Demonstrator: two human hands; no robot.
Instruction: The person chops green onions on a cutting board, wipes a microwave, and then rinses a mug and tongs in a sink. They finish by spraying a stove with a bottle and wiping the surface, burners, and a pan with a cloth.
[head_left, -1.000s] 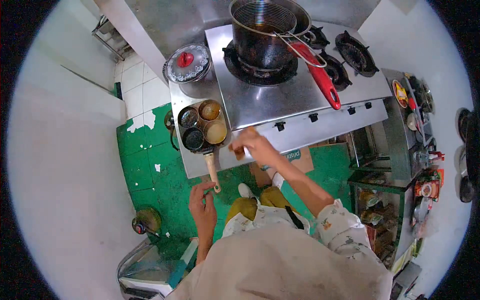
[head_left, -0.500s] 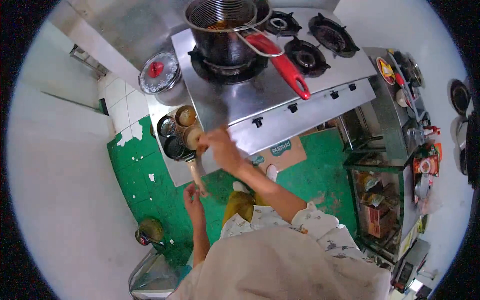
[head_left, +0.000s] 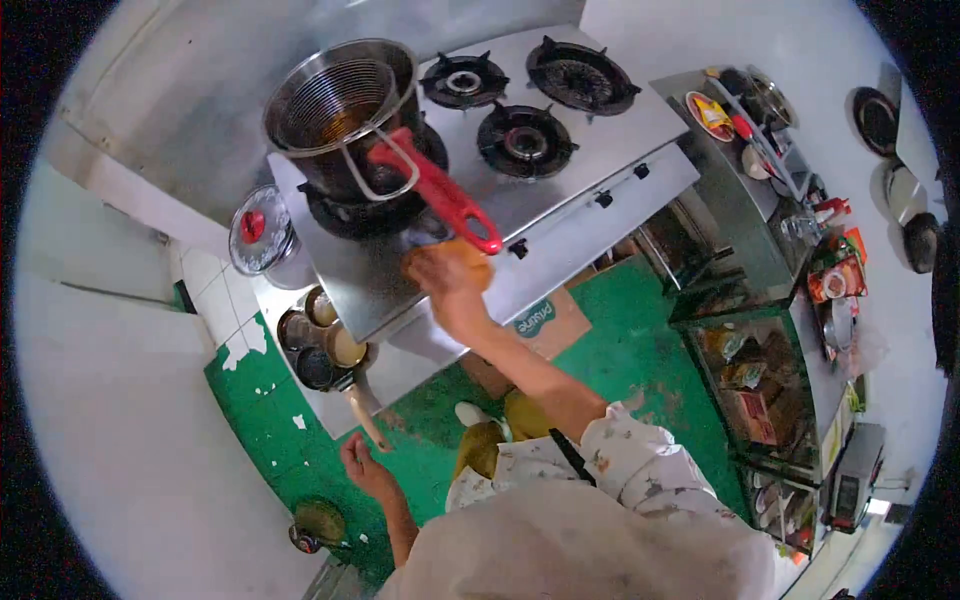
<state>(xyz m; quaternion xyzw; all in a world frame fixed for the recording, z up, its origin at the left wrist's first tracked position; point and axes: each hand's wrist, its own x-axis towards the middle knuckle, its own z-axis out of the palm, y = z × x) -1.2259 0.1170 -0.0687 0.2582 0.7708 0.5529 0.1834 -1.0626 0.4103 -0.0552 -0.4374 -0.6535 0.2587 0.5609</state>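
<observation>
And the orange cloth, R hand grip closed round it, has swung off the 4-cup pan to the stove nr its front edge, shifting work there; L hand grip's open, seemingly empty.

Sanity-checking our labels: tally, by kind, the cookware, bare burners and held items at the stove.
Large pot: 1
Strainer: 1
Lidded pot: 1
Four-well pan: 1
Bare burners: 3
Orange cloth-like item in right hand, blurred: 1
Total: 8
</observation>
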